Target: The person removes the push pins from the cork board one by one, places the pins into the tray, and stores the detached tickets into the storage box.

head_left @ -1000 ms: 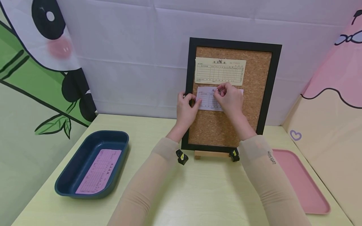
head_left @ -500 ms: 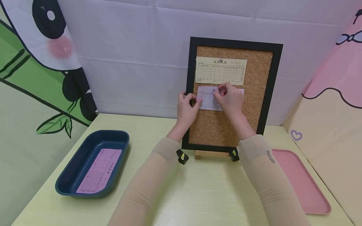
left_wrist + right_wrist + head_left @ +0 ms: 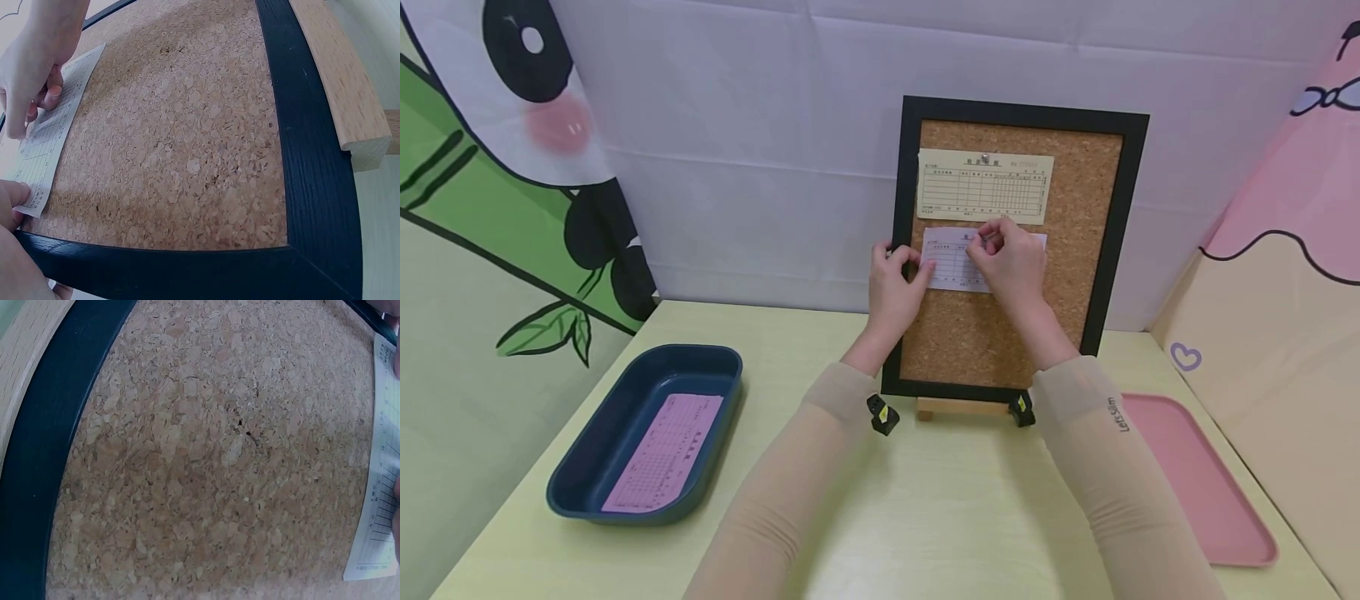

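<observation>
Both hands are up at the corkboard [image 3: 977, 346], and here's the white slip [image 3: 946, 263], printed with a grid, set against the left part of the corkboard around its mid-height! The left hand [image 3: 895, 287] is at the corkboard's left edge, its grip wrapped round the black frame [image 3: 1112, 242], fingers reaching behind, thumb pressing the slip's left end. Over on the corkboard's middle, at the upper middle of that same slip, it's the right hand [image 3: 1015, 265]: the grip is narrow, thumb and fingertips pinched on a tiny object [image 3: 32, 102], too small to make out, right up by the paper. Higher on the corkboard, a cream slip [image 3: 985, 197] hangs from a silver pin [image 3: 985, 157] at its top, its lower edge just clear of the white one. Below the corkboard's bottom edge a wooden stand [image 3: 962, 408] shows, resting on the tabletop [image 3: 925, 517]. To the corkboard's left and nearer the person, a dark blue tray [image 3: 617, 433] carries a pink slip [image 3: 662, 454]; to the corkboard's right, and nearer too, there's a pink tray [image 3: 1221, 492], partly covered by the beige right sleeve [image 3: 1120, 483]
</observation>
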`<state>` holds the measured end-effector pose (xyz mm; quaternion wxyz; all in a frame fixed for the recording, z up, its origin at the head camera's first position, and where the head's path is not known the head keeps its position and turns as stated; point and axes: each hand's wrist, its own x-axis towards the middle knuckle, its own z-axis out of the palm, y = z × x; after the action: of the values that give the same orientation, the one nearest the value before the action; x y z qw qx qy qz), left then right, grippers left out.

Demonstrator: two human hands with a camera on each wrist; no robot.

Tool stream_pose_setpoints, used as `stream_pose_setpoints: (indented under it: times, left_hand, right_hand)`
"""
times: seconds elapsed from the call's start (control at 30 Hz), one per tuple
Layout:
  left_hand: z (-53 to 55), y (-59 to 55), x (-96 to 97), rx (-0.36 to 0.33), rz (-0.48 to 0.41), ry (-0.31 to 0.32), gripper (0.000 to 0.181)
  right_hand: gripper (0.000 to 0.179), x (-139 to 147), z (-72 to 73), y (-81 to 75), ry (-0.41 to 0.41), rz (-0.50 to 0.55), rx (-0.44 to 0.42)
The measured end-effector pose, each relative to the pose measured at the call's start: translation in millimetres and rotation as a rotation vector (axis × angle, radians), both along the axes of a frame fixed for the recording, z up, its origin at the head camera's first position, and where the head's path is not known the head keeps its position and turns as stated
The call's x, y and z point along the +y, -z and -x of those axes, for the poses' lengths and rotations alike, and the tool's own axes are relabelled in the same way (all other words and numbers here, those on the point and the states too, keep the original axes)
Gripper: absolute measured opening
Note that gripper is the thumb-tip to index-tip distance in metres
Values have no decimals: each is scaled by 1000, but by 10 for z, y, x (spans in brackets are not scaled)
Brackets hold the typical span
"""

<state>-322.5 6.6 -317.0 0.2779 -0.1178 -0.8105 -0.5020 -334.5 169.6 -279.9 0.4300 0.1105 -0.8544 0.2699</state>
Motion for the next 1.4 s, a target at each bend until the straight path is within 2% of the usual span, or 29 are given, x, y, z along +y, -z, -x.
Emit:
stream_pose_setpoints:
  times: [0.4,0.6,0.8,0.97,1.2,1.4]
  left_hand:
    - [-15,-12,-5,2,-8,6,19]
    - [-60,-15,-4,-1,-10,-8,20]
    - [-119,-21,-9,1,-32,-22,19]
    - [-163,-40,-43,10,-43,-32,18]
    - [-236,-110,-136,-7,-36,-28,19]
    - [-298,-149,-218,-12,-10,20,19]
  right_hand:
    - [17,42,-10,7,-86,25,20]
    - [17,46,-56,1,-126,24,32]
    - [16,56,-140,-39,-167,29,58]
    - [15,79,-228,-85,-195,41,45]
    - [16,147,-336,-130,-192,47,33]
    - [18,193,-455,-172,-187,45,5]
